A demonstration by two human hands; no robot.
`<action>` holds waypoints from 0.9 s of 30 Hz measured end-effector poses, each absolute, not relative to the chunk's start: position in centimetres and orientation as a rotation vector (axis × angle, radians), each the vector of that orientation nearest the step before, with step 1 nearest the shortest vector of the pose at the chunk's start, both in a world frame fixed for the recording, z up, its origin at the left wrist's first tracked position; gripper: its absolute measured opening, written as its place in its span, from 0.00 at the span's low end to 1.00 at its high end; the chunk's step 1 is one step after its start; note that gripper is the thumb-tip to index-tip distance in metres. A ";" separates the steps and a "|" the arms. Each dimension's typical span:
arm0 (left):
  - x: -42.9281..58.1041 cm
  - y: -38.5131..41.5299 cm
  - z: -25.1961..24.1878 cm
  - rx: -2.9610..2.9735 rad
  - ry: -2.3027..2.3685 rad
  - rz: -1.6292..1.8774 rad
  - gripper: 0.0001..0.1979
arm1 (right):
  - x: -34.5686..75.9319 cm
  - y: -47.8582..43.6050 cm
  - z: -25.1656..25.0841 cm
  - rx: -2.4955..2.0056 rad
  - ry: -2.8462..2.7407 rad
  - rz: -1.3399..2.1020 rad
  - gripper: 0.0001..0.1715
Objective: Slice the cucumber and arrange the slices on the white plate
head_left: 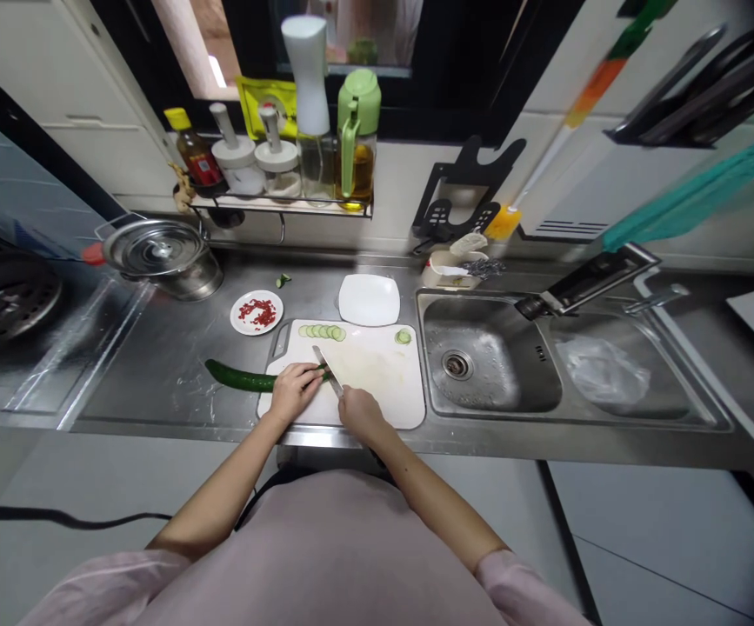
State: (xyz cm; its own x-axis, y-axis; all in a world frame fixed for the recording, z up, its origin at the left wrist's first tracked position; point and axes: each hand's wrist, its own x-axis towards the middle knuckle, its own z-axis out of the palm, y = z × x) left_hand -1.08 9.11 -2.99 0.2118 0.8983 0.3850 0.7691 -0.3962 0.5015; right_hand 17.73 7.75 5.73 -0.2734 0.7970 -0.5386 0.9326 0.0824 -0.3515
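Observation:
A long green cucumber [239,377] lies across the left edge of a white cutting board [377,391]. My left hand [295,389] is closed over its right part, the fingers pressing it down near the cut end. In my right hand [362,414] is a knife [328,367], its blade slanting up and left right beside the cucumber's end and my left fingertips. A row of overlapping cucumber slices [323,332] lies along the board's top left. A smaller stack of slices [403,336] sits near its top right corner.
Behind the board are a white square plate [370,300] and a small plate of chopped red pieces [256,312]. A lidded steel pot [174,256] stands at the left. The double sink [490,352] is to the right. Above hangs a shelf of bottles [356,143].

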 end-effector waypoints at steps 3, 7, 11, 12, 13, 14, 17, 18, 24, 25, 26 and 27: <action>-1.1 9.2 -3.2 2.309 1.599 0.938 0.10 | 17.8 7.4 5.7 1.753 2.152 -0.956 0.18; -1.2 9.2 -3.2 2.307 1.607 0.923 0.10 | 17.7 7.5 5.5 1.736 2.148 -0.952 0.18; -1.2 9.2 -3.1 2.298 1.607 0.902 0.10 | 17.1 7.8 5.2 1.734 2.124 -0.938 0.18; -1.2 9.2 -3.0 2.297 1.608 0.895 0.10 | 17.1 7.8 5.2 1.735 2.127 -0.935 0.18; -1.2 9.2 -3.0 2.295 1.609 0.890 0.10 | 17.1 7.8 5.1 1.737 2.131 -0.932 0.18; -1.2 9.2 -3.0 2.294 1.611 0.887 0.10 | 17.2 7.7 5.0 1.737 2.134 -0.929 0.18; -1.2 9.2 -3.1 2.291 1.615 0.882 0.11 | 17.2 7.5 4.9 1.738 2.129 -0.923 0.18; -1.2 9.2 -3.1 2.290 1.616 0.881 0.11 | 17.1 7.5 4.8 1.740 2.124 -0.921 0.18; -1.2 9.2 -3.2 2.316 1.610 0.894 0.10 | 17.0 7.5 4.4 1.743 2.139 -0.909 0.18; -1.2 9.2 -3.1 2.321 1.609 0.898 0.10 | 17.0 7.4 4.3 1.745 2.143 -0.910 0.18; -1.1 9.2 -3.0 2.324 1.609 0.903 0.10 | 17.1 7.3 4.2 1.748 2.145 -0.911 0.18; -1.1 9.2 -3.0 2.326 1.610 0.911 0.10 | 17.1 7.3 4.1 1.752 2.143 -0.912 0.18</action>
State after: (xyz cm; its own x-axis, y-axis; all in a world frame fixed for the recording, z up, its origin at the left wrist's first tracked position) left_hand -1.11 9.20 -2.97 0.2308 0.8937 0.3848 0.7903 -0.4029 0.4616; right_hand 17.06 7.27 4.11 -0.2610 0.8024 -0.5367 0.9431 0.0934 -0.3191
